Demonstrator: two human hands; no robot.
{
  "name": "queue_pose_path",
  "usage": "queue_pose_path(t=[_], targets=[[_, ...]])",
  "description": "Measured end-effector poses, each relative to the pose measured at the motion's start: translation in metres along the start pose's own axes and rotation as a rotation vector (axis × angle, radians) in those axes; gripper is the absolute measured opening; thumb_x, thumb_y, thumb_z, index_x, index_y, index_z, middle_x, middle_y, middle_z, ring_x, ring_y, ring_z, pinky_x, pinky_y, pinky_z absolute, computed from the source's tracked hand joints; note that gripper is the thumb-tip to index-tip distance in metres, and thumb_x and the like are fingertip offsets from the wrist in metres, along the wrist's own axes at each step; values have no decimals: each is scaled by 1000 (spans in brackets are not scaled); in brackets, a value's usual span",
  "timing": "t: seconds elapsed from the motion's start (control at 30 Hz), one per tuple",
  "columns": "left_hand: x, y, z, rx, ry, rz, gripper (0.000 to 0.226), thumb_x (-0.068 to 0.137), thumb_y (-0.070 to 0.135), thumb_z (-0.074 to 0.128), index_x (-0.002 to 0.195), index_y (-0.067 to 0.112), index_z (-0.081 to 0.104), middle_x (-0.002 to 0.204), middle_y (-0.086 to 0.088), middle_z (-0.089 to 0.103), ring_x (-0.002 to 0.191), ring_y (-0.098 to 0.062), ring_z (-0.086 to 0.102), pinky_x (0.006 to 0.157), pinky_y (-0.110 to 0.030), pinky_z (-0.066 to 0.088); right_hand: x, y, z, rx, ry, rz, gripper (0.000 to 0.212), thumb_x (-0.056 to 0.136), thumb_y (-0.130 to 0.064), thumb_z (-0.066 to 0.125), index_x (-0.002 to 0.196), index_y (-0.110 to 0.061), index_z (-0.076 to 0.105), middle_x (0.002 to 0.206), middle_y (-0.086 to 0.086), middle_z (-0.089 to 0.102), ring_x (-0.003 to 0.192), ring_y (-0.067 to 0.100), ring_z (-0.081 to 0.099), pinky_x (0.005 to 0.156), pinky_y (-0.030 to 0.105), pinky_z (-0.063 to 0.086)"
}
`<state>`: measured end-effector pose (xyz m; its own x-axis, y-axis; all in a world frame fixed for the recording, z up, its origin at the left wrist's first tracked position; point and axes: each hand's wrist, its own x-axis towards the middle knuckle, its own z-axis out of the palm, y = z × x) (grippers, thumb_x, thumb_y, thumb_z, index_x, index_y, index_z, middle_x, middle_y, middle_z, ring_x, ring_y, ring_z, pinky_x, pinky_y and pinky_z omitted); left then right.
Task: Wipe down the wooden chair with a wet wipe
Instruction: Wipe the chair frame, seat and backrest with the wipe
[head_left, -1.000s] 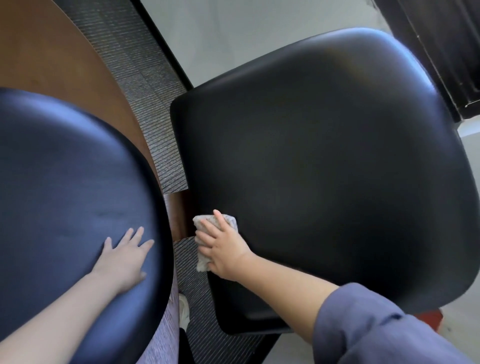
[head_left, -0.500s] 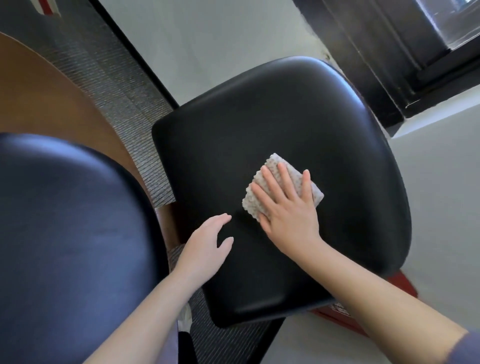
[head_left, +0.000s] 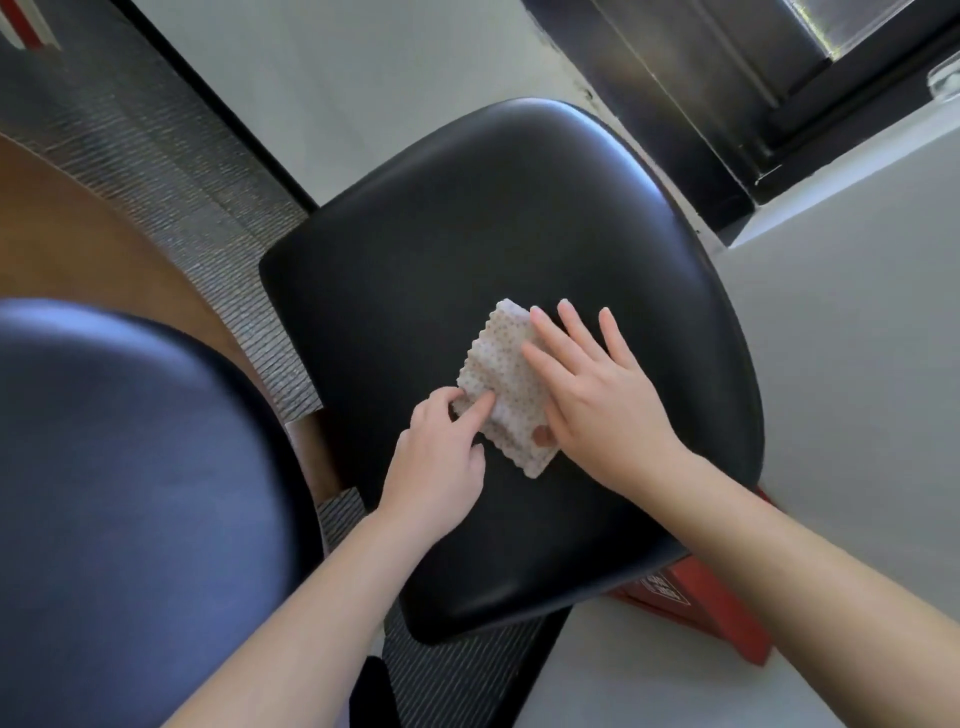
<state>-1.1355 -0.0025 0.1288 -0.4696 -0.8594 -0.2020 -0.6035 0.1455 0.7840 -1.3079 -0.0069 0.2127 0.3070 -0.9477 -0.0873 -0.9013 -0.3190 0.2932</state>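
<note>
Head view, looking steeply down.

- Black chair seat is seen mid-frame from above; its legs and frame are hidden beneath it.
- Wet wipe, pale with small dots and a scalloped edge, is laid folded on the middle of the seat, touching it.
- Right hand is pressed flat on the wipe's right half, fingers straight and spread apart. A pinkish spot shows at the wipe's near edge; whether it is the thumb tip cannot be told.
- Left hand is set at the wipe's near-left corner, fingers curled and clamped on that corner, index tip on top. The thumb's share in the grip is hidden.
- Second dark seat is cut off by the left and lower edges, blurred.
- Brown counter is mostly covered by that seat.
- Wooden piece is glimpsed between the seats; what it belongs to cannot be made out.
- Red box is largely hidden under the chair seat; its print is too small to read.
- Window frame is cut off at top right.
</note>
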Motion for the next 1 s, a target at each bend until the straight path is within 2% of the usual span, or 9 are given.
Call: queue_pose_path(t=[0.13, 0.2, 0.23, 0.3, 0.37, 0.5, 0.67, 0.83, 1.0], targets=[[15, 30, -3, -122, 143, -70, 37, 94, 37, 57, 123, 14, 57, 134, 4, 43, 114, -10, 49, 86, -25, 49, -24, 30, -22, 98, 65, 202, 51, 92, -14, 56, 142, -11, 47, 158, 12, 29, 148, 32, 20, 120, 54, 13], [25, 47, -1, -299, 176, -183, 48, 91, 48, 57, 126, 17, 48, 127, 3, 47, 105, -9, 53, 77, -21, 48, -41, 41, -30, 207, 89, 350, 57, 94, -15, 54, 148, -11, 37, 160, 11, 23, 150, 28, 14, 121, 51, 13], [29, 56, 3, -367, 188, -212, 58, 91, 53, 55, 134, 18, 40, 131, 0, 45, 112, -13, 51, 83, -27, 49, -51, 45, -34, 290, 106, 425, 59, 95, -15, 54, 150, -10, 33, 161, 10, 21, 150, 24, 13, 122, 44, 13], [38, 73, 15, -359, 141, -228, 77, 92, 58, 44, 151, 17, 16, 153, -14, 22, 138, -30, 30, 110, -45, 36, -69, 52, -37, 498, 137, 585, 58, 98, -14, 50, 152, -9, 28, 161, 5, 20, 149, 15, 16, 120, 20, 11], [43, 91, 30, -265, 89, -280, 83, 97, 56, 31, 154, 10, -7, 160, -19, -12, 148, -37, -3, 121, -49, 7, -81, 55, -35, 717, 180, 728, 52, 101, -13, 44, 152, -11, 30, 159, 0, 28, 145, 7, 23, 113, 6, 10], [58, 127, 44, -143, 238, -118, 85, 91, 62, 7, 150, 6, -19, 158, -19, -23, 146, -36, -20, 120, -49, -9, -87, 61, -28, 1112, 322, 871, 43, 103, -7, 39, 144, -16, 45, 149, -6, 44, 136, -4, 36, 116, 18, 25], [81, 161, 37, 152, 346, 84, 78, 95, 57, 11, 154, 9, -6, 159, -23, -14, 147, -40, -15, 119, -54, -5, -92, 81, -20, 1617, 376, 972, 43, 97, 3, 40, 128, -17, 63, 128, -4, 65, 121, 6, 58, 107, 32, 44], [100, 176, 22, 462, 275, 341, 66, 94, 48, 19, 152, 16, 27, 162, -14, 10, 149, -37, -4, 119, -56, -3, -101, 85, -11, 1739, 363, 980, 38, 97, 3, 43, 120, -18, 65, 119, -2, 69, 113, 9, 63, 97, 25, 50], [71, 188, 38, 579, 209, 596, 52, 91, 41, 34, 126, 10, 59, 141, -11, 49, 145, -36, 23, 118, -57, 6, -112, 92, -3, 1779, 411, 1060, 36, 97, 1, 42, 107, -20, 70, 114, 6, 71, 110, 20, 65, 90, 32, 53]])
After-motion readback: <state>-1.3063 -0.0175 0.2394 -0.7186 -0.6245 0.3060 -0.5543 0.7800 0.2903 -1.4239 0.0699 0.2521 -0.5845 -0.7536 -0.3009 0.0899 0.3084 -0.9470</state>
